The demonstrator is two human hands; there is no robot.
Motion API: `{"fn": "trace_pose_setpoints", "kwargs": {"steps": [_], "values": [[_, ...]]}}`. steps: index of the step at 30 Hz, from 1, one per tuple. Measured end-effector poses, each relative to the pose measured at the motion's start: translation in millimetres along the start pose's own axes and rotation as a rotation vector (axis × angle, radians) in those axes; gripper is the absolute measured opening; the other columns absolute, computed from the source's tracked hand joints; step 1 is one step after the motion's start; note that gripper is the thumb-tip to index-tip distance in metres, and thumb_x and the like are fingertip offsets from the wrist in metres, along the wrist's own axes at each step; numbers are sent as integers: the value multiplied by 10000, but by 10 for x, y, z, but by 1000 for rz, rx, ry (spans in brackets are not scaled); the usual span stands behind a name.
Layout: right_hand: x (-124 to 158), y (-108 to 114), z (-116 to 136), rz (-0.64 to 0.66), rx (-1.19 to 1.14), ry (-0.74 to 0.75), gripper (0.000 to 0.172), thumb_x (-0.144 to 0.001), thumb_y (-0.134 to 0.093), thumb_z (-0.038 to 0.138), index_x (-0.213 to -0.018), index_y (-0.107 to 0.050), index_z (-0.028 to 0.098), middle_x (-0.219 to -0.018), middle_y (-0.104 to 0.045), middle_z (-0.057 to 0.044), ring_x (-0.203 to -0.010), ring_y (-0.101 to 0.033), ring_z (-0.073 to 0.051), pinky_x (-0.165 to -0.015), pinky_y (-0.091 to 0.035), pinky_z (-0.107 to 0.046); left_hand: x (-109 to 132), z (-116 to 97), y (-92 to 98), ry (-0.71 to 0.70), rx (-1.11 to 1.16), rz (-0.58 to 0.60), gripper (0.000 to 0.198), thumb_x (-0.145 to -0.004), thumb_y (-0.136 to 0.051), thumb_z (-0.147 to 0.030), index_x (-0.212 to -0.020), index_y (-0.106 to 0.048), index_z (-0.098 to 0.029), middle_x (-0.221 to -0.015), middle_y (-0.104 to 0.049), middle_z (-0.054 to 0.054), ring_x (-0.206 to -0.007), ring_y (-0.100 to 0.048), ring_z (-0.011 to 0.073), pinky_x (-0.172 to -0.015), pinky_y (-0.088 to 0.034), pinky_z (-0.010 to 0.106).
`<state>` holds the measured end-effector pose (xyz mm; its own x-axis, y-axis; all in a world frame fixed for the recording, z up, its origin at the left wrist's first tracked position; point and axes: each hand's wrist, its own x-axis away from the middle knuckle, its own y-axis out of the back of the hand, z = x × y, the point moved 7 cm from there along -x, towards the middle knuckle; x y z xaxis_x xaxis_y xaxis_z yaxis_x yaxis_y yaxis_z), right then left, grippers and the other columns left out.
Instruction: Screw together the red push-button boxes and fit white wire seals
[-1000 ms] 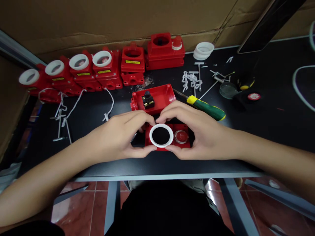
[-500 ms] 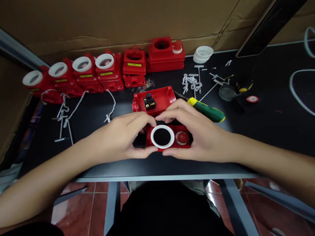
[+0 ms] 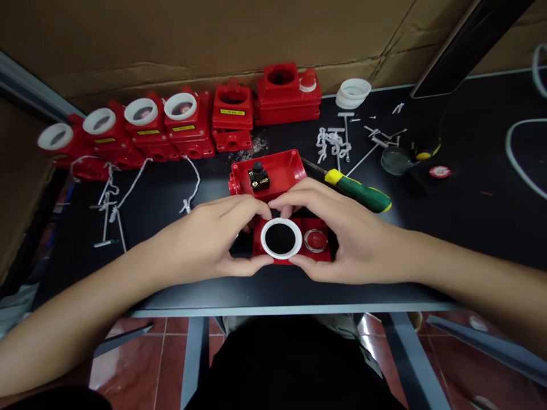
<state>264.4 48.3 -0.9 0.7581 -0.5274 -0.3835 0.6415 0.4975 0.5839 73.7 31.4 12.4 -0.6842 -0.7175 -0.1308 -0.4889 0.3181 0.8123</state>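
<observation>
Both hands curve around a white ring (image 3: 281, 255), which sits on the round opening of a red cover (image 3: 323, 256) lying flat near the table's front edge. My left hand (image 3: 226, 234) grips the ring's left side, thumb at the front and fingers at the back. From the right, my right hand (image 3: 354, 239) closes on the ring in the same way, its palm arched over the cover's right end. Beside the ring, the cover carries a red round button (image 3: 316, 240). Just behind lies an open red box (image 3: 284, 173) with a black switch block (image 3: 258, 180) in it.
A green-and-yellow screwdriver (image 3: 361, 192) lies behind my right hand. Several red housings (image 3: 190, 134) with white rings line the back. Stacked white rings (image 3: 352, 94), small metal T-bars (image 3: 345, 128), white cords (image 3: 327, 145) and a clear disc (image 3: 396, 162) lie at right.
My right thumb and fingers have shifted slightly left, closing in on the white ring. The left hand has stayed nearly still.
</observation>
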Motion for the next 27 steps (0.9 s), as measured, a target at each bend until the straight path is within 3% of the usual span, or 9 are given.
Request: {"fn": "trace_pose_setpoints", "kwargs": {"steps": [3,8,13,27], "values": [[16,-14,8,8,3,3,654,-965,-860,222,-1547,-563,257,-1343,-714,-105,-1241,-710,-264,-1110,-636,-437,-2,-20,12,-20,5,8,282,-1095,-823,-376,-1295,-672,-246,-1218,-841,58,-990,-822,224,-909,-630,330],[53,-67,-36,3,61,-24,797,-984,-967,466,-1606,-548,198,-1362,-663,-132,-1226,-689,-264,-1081,-652,-412,7,-47,20,-54,-17,-3,267,-1111,-815,-369,-1293,-687,-224,-1231,-842,67,-998,-818,221,-906,-626,317],[55,-60,-24,-54,84,12,691,-1007,-945,382,-1558,-581,179,-1263,-704,-86,-1141,-700,-218,-1056,-641,-361,-5,-23,5,-69,-27,-4,283,-1108,-831,-370,-1281,-688,-199,-1197,-829,59,-1000,-807,210,-885,-602,294],[33,-38,-10,-54,57,11,607,-1011,-926,351,-1504,-615,181,-1294,-736,-104,-1171,-726,-221,-1063,-640,-352,7,-17,7,-43,-11,-1,280,-1118,-818,-415,-1271,-682,-224,-1208,-833,57,-988,-809,214,-894,-613,316]]}}
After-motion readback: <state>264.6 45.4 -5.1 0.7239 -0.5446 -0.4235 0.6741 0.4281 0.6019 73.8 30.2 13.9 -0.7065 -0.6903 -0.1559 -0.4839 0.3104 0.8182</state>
